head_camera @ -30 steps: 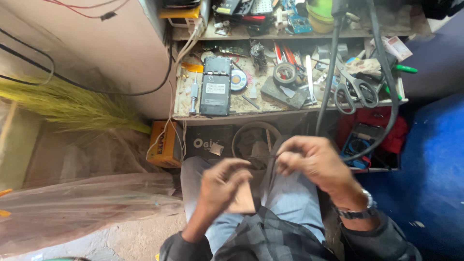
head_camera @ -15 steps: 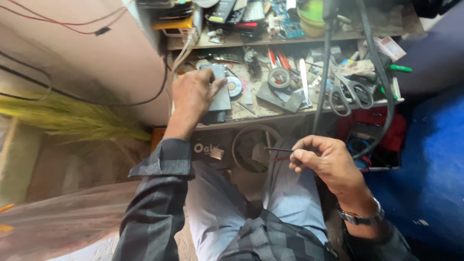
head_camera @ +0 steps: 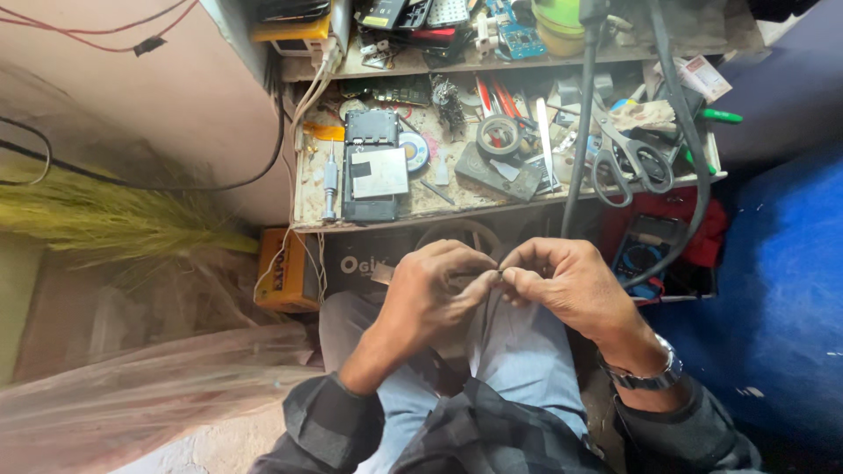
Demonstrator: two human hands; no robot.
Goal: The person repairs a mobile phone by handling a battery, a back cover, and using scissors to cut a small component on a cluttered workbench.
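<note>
My left hand (head_camera: 435, 294) and my right hand (head_camera: 562, 285) meet over my lap, fingertips pinched together on a thin dark tool or wire (head_camera: 492, 279); what exactly it is cannot be made out. A watch sits on my right wrist. In front of me, on the low workbench (head_camera: 307, 197), lies an opened phone (head_camera: 371, 167) with its back off, a small metal plate resting on it. A small screwdriver (head_camera: 330, 183) lies left of the phone.
Scissors (head_camera: 628, 158), a tape roll (head_camera: 498, 136), tweezers and several small parts crowd the bench. Black cables (head_camera: 575, 132) hang down at its right. A broom (head_camera: 105, 224) lies at the left, an orange box (head_camera: 281, 272) under the bench, a blue surface (head_camera: 781, 290) at right.
My left hand has come back from the phone on the bench down to my lap and now pinches the small item together with my right hand.
</note>
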